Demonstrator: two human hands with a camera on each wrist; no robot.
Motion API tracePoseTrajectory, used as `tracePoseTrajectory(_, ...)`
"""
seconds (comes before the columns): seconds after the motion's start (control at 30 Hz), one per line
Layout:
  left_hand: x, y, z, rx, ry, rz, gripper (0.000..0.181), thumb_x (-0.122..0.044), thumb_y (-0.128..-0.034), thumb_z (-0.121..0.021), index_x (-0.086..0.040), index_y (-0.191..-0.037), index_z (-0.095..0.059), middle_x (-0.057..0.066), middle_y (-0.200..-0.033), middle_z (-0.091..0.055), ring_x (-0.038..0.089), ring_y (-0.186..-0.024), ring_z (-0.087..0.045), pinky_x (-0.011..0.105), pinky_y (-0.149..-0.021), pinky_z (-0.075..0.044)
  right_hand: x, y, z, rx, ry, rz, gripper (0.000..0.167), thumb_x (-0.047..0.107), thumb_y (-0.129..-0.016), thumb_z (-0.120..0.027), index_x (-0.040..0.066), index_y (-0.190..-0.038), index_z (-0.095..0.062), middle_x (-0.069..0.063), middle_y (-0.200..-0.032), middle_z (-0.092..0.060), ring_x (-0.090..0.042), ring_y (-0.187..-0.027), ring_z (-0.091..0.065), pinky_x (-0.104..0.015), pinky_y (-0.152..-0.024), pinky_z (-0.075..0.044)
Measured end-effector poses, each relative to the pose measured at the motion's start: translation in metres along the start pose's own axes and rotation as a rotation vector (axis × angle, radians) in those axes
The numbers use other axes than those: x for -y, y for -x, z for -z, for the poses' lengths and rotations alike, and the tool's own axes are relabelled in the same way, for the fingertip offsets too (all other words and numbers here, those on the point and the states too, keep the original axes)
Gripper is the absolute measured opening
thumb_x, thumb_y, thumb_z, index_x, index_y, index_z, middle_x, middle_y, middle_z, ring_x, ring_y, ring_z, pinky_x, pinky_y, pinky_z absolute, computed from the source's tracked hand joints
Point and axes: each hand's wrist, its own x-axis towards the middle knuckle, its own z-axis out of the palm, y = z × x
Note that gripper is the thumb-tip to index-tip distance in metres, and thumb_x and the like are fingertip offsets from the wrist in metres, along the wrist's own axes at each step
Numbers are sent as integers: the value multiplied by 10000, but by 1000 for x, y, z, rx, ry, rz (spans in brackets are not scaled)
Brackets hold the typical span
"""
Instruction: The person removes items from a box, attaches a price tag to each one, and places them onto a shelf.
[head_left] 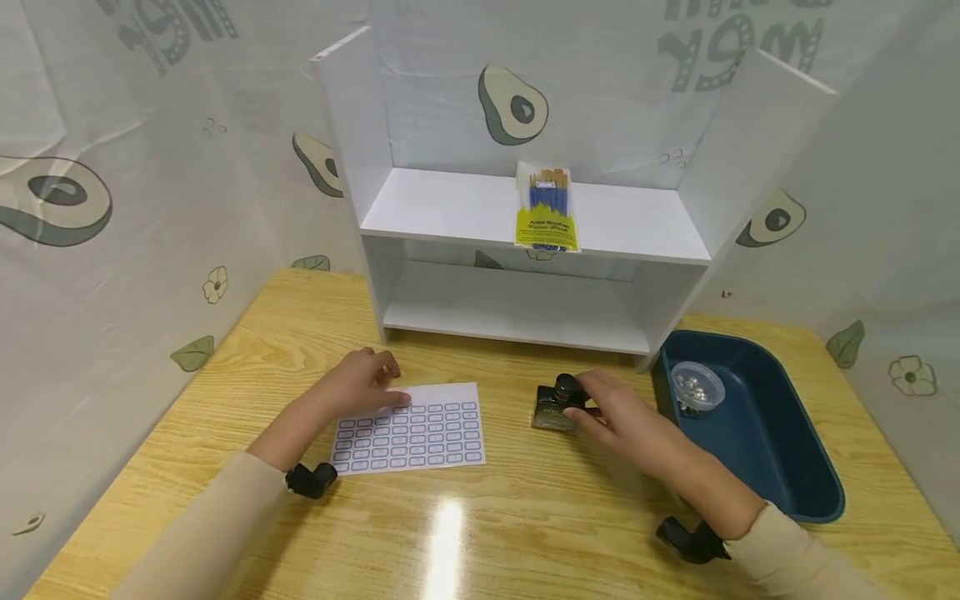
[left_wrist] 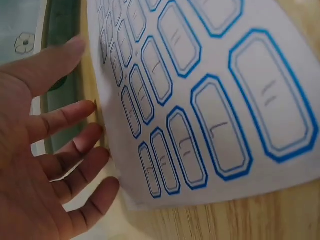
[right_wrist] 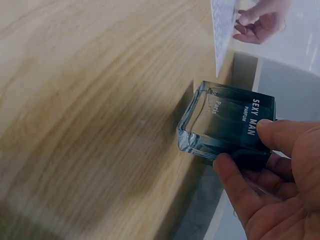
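Observation:
In the head view a square glass perfume bottle (head_left: 555, 410) with a dark top is at the wooden table's middle right, held by the right hand (head_left: 626, 421). The right wrist view shows the thumb and fingers of that hand (right_wrist: 287, 175) gripping the dark upper part of the bottle (right_wrist: 225, 122), which reads "SEXY MAN". A white sheet of blue-bordered labels (head_left: 420, 433) lies left of it. Over the sheet's upper left corner is the left hand (head_left: 360, 385); in the left wrist view its fingers (left_wrist: 80, 160) are loosely bent beside the label sheet (left_wrist: 200, 125), holding nothing.
A white two-tier shelf (head_left: 517, 304) stands at the back, with a pack of artist brushes (head_left: 547, 212) on its upper board. On the right is a dark blue tray (head_left: 780, 433) holding a round clear container (head_left: 697, 387) of small silvery pieces.

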Motion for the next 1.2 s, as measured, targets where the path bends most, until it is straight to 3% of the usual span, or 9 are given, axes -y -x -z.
tracePoseTrajectory(0.17,-9,4,-4,17,-112,4,446,-389,-807,-899,-120,-1081,-674,83,-1066,-622,256,-972,-536,416,-827,-496,1,-2,-7,-12,-21,43,226,159,-1032,-662,17,-1201,-612,-143,-1147,-665,-245,-991,-703,-307,-787,-637)
tracePoseTrajectory(0.33,-11,5,-5,23,-126,3,381,-361,-814,-896,-127,-1008,-667,54,-1020,-617,239,-937,-517,420,-812,-446,3,-2,-13,13,-57,63,182,148,-1035,-655,52,-1181,-604,-87,-1088,-646,-193,-958,-685,-291,-801,-638)
tracePoseTrajectory(0.7,-5,7,-6,39,-54,6,304,-323,-853,-864,-129,-945,-649,33,-939,-592,203,-869,-516,361,-760,-393,10,-4,-19,63,-107,6,275,203,-1053,-636,36,-1267,-591,-102,-1159,-644,-228,-1042,-695,-305,-860,-636)
tracePoseTrajectory(0.87,-3,5,-7,43,34,-4,259,-252,-890,-833,-119,-971,-626,18,-879,-608,182,-824,-534,333,-747,-401,9,-3,-19,60,-97,1,315,190,-1045,-648,19,-1304,-591,-116,-1181,-650,-254,-1061,-703,-315,-857,-635)
tracePoseTrajectory(1.07,0,3,-7,0,145,-105,194,-136,-925,-784,-36,-1036,-661,55,-873,-623,171,-802,-531,290,-725,-439,9,-2,-18,56,-61,6,334,176,-1032,-665,17,-1317,-598,-128,-1211,-660,-284,-1096,-707,-365,-864,-629)
tracePoseTrajectory(1.2,-9,6,0,-60,195,-183,112,-102,-951,-743,-36,-986,-659,70,-848,-651,152,-742,-552,271,-667,-446,10,-2,-16,81,-65,-15,374,213,-1035,-667,19,-1343,-585,-151,-1272,-654,-311,-1146,-692,-423,-901,-623)
